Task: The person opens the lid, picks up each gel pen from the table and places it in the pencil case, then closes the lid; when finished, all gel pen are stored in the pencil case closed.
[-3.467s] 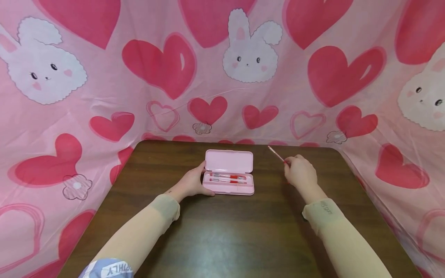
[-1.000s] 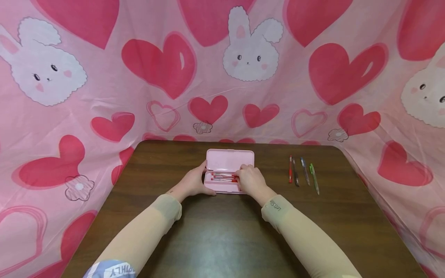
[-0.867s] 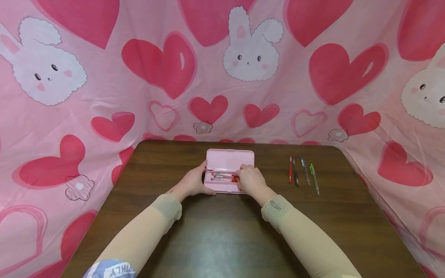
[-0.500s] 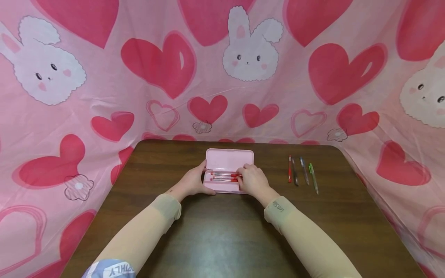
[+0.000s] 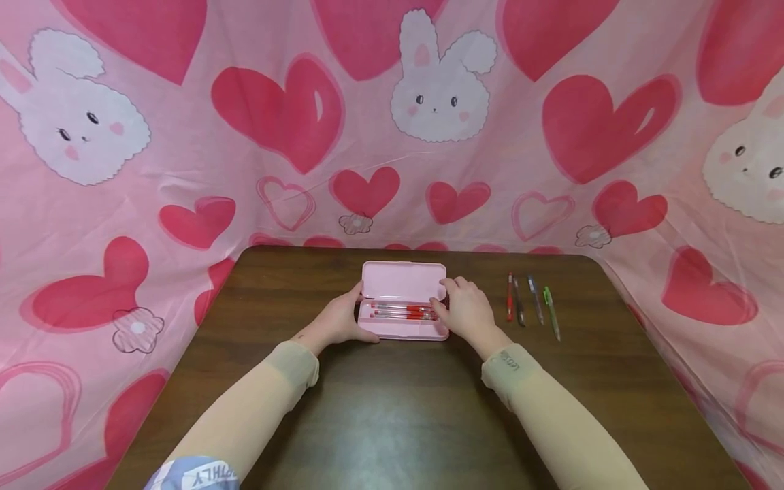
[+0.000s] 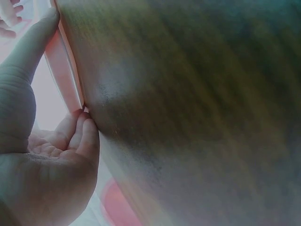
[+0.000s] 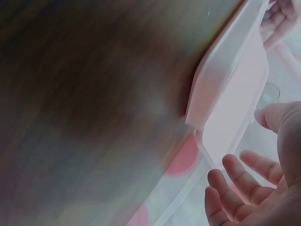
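An open pink pencil case [image 5: 392,329] lies on the table, its lid [image 5: 404,281] tipped back. Red-and-clear pens [image 5: 419,311] lie side by side in its rear compartment; they sit too close together to count. My left hand [image 5: 333,321] grips the case's left end, thumb at the front edge and fingers behind. The left wrist view shows the thumb and fingers of that hand [image 6: 51,155] on the pink case edge [image 6: 66,66]. My right hand [image 5: 470,309] hovers at the case's right end, holding nothing. In the right wrist view its fingers [image 7: 240,183] are spread and loosely bent.
Right of the case, a red pen [image 5: 510,297], a dark pen [image 5: 520,303], a blue-capped pen [image 5: 535,301] and a green pen [image 5: 552,313] lie on the brown table [image 5: 392,415]. A pink heart-patterned cloth [image 5: 294,136] hangs around the table's far and side edges.
My right hand carried a reddish pen from the right to the case, let go of it among the other pens, and has drawn back rightward. My left hand stays on the case.
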`<action>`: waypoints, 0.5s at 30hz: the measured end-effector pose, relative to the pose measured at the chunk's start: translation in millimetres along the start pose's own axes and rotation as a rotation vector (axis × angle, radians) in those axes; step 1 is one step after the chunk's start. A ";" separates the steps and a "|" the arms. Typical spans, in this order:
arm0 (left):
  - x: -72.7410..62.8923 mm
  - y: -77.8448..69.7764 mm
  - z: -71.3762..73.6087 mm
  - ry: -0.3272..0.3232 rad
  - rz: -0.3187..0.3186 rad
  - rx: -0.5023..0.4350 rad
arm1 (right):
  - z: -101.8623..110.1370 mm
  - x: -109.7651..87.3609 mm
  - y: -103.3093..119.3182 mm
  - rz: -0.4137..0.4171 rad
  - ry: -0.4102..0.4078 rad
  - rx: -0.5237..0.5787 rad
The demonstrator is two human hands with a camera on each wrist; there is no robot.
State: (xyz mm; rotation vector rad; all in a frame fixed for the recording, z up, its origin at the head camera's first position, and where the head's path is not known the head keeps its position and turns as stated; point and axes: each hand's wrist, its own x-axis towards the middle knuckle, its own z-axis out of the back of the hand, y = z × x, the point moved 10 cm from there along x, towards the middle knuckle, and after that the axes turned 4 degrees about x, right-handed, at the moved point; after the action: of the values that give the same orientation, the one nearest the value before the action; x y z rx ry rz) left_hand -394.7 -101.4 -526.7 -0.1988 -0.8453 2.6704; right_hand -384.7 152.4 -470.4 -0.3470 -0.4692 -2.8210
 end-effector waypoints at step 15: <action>1.2 0.2 -0.4 -0.005 0.006 0.015 | 19.2 -10.7 -69.2 -0.151 -0.057 0.025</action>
State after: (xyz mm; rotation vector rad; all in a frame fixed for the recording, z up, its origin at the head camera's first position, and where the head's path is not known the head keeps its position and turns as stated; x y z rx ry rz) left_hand -395.7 -100.9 -527.2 -0.1914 -0.8273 2.6834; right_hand -391.2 224.6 -475.2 -0.4031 -0.5648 -2.9542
